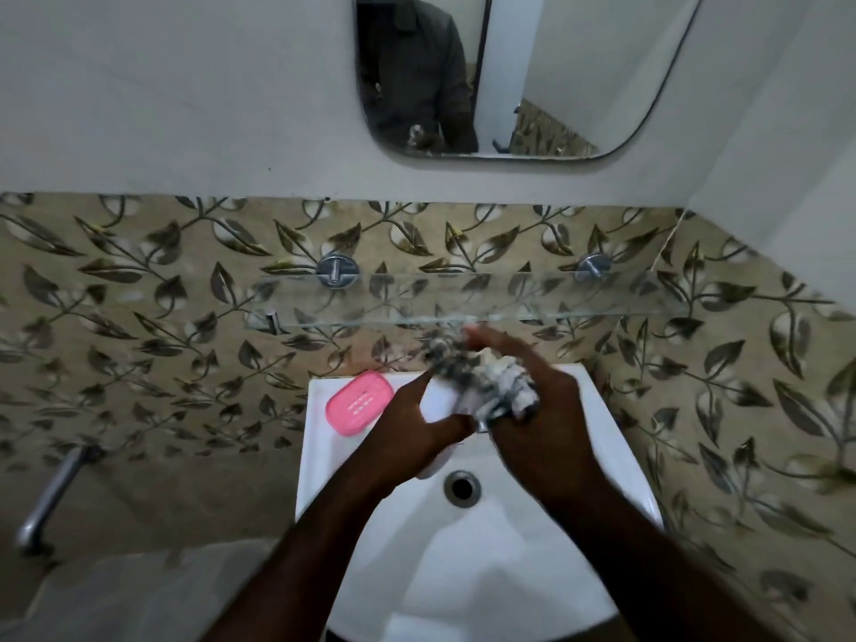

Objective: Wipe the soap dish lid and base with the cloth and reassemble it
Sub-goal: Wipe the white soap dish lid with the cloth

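The pink soap dish piece [359, 401] is smooth plastic, a rounded oblong with small slots. It lies on the sink rim [317, 456] just left of the left hand [417, 430], its long axis slanting near-left to far-right. That hand grips a smooth white piece [437, 398], mostly hidden. The right hand [542, 424] clutches a crumpled black-and-white cloth [491, 379] against it.

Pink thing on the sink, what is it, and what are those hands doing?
Someone is cleaning a soap dish over the sink. The left hand holds a white piece, likely the lid, while the right hand presses a bunched cloth on it. The pink base sits alone on the sink's back ledge, so the dish is not yet back together.
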Demonstrator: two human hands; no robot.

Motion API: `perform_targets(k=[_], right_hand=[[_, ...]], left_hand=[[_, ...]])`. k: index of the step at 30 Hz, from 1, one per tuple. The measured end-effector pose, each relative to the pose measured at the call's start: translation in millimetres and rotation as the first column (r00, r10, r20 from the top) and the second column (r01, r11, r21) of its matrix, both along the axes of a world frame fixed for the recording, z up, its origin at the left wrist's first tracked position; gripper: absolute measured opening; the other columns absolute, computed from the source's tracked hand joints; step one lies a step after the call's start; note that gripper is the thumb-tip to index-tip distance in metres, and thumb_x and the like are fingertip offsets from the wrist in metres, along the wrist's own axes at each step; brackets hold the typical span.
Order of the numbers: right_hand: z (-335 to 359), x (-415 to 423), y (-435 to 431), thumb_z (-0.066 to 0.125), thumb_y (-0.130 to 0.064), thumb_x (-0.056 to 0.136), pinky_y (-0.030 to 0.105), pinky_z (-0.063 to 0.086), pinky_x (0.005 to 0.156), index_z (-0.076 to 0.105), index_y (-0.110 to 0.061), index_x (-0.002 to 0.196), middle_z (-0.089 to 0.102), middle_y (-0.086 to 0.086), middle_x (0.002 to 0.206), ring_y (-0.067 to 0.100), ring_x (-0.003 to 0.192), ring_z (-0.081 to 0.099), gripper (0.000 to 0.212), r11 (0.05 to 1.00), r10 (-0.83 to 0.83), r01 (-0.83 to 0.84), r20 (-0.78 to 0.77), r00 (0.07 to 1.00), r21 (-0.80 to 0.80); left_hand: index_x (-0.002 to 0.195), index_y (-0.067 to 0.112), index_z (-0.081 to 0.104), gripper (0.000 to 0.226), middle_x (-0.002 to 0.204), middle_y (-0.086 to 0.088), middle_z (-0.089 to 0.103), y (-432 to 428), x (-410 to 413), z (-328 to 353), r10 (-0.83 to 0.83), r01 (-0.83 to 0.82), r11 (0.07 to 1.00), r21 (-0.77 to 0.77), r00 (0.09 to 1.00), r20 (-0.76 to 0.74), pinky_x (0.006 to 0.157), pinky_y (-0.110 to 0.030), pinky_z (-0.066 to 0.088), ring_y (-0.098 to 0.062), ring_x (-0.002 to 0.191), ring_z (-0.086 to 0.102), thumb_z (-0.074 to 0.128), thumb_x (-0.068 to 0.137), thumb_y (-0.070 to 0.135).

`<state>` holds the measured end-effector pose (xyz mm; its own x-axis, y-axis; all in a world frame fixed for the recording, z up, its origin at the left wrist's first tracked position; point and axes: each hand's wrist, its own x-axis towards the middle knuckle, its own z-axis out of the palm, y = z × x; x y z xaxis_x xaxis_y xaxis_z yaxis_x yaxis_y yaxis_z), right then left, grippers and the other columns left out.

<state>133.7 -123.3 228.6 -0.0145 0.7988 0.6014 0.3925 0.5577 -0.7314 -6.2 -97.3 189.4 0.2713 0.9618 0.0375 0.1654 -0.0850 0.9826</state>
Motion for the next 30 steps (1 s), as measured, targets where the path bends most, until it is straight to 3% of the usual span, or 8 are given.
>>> perform_targets(k=[3,7,11,16,23,25,28,30], right_hand=[[-11.0,-3.2,-0.5,0.056,-0.011,0.083,0.027,0.034,0.109,0.071,-0.006,0.108,0.066,0.007,0.120,0.009,0.125,0.050,0.030,0.968,0.012,-0.109,0.391,0.920,0.226],[-23.7,9.1,2.7,0.057,-0.007,0.073,0.036,0.043,0.106,0.068,-0.016,0.114,0.058,0.002,0.135,0.016,0.129,0.052,0.043,0.997,0.045,-0.055,0.186,0.982,0.049],[-20.9,6.9,-1.0,0.058,-0.002,0.066,0.025,0.048,0.099,0.064,-0.024,0.122,0.065,-0.008,0.126,0.005,0.119,0.060,0.060,0.982,-0.062,0.062,0.005,0.998,-0.179],[-19.7,7.0,-4.6,0.065,-0.020,0.068,0.021,0.044,0.103,0.050,-0.048,0.125,0.061,-0.011,0.132,-0.004,0.121,0.054,0.065,0.959,-0.042,0.047,0.022,0.999,-0.279],[-14.3,1.8,-4.3,0.055,-0.009,0.081,0.031,0.033,0.112,0.060,-0.011,0.122,0.062,0.013,0.127,0.021,0.126,0.049,0.041,0.971,0.085,-0.180,0.484,0.871,0.155],[-15.5,10.0,4.0,0.060,-0.005,0.079,0.026,0.035,0.111,0.066,-0.012,0.119,0.063,0.001,0.128,0.014,0.127,0.053,0.041,0.984,0.112,-0.157,0.398,0.911,0.083],[-9.2,14.1,7.6,0.057,-0.019,0.074,0.010,0.043,0.093,0.066,-0.037,0.106,0.065,-0.038,0.104,-0.012,0.107,0.059,0.037,0.986,0.041,-0.034,0.043,0.998,-0.163],[-5.4,8.3,6.1,0.058,-0.014,0.073,0.010,0.044,0.092,0.065,-0.038,0.107,0.065,-0.037,0.102,-0.011,0.107,0.060,0.042,0.982,0.008,-0.002,0.032,0.999,-0.189]], left_hand=[[0.112,0.008,0.059,0.033,0.111,-0.010,0.066,0.2,-1.7,6.9,0.007,-0.006,1.000,0.010,0.996,-0.088,0.084,-0.023,0.049,-0.017,0.099,0.062,0.064,0.082,-0.005],[0.086,0.027,0.062,0.035,0.081,0.020,0.071,1.0,-1.4,6.5,-0.004,0.008,0.995,0.100,0.999,-0.041,0.069,-0.009,0.046,0.010,0.078,0.061,0.070,0.075,-0.005],[0.098,0.026,0.062,0.031,0.091,0.004,0.073,-2.3,6.4,3.7,0.037,-0.036,0.997,0.069,0.999,-0.007,0.068,-0.024,0.047,-0.009,0.076,0.062,0.069,0.069,0.016],[0.089,0.042,0.056,0.041,0.077,0.045,0.062,-1.9,0.6,16.0,0.039,-0.036,0.995,0.095,0.999,-0.031,0.066,-0.001,0.042,0.023,0.077,0.057,0.067,0.062,0.013],[0.085,0.035,0.054,0.040,0.071,0.028,0.066,-3.1,-1.3,24.0,0.003,0.021,0.971,0.238,0.995,-0.098,0.068,0.000,0.039,0.022,0.075,0.056,0.056,0.076,-0.003],[0.093,0.043,0.055,0.051,0.083,0.032,0.066,-0.1,-4.0,23.4,-0.018,0.053,0.969,0.241,0.989,-0.145,0.071,0.000,0.039,0.022,0.084,0.056,0.062,0.074,-0.004],[0.092,0.060,0.055,0.059,0.089,0.035,0.066,2.1,-8.7,21.2,0.003,0.033,0.977,0.209,0.985,-0.170,0.068,-0.005,0.045,0.018,0.083,0.058,0.062,0.065,0.008],[0.093,0.055,0.054,0.054,0.087,0.031,0.067,3.7,-10.2,20.3,0.015,0.020,0.978,0.206,0.986,-0.164,0.066,-0.005,0.045,0.018,0.081,0.058,0.062,0.064,0.011]])
